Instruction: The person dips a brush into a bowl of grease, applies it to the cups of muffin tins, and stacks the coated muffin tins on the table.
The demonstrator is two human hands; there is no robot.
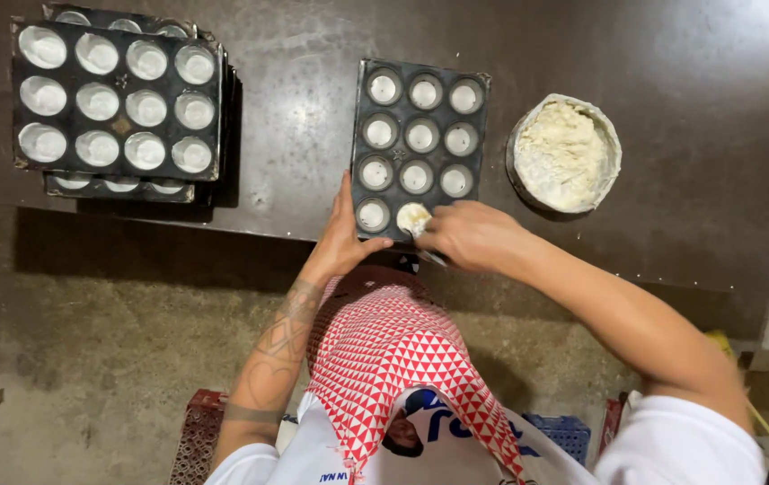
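Hands at dark muffin tray, round white batter bowl beside

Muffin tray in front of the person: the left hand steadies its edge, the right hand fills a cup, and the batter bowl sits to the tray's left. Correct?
Not quite. In the head view, the batter bowl sits to the right of the muffin tray, not its left. The left hand does steady the edge while the right hand fills a cup.

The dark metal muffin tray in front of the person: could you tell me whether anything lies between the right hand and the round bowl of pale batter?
Nothing visible does. The right hand is at the near edge of the dark metal muffin tray, over a cup, and the round bowl of pale batter sits just right of the tray, with only bare brown tabletop between.
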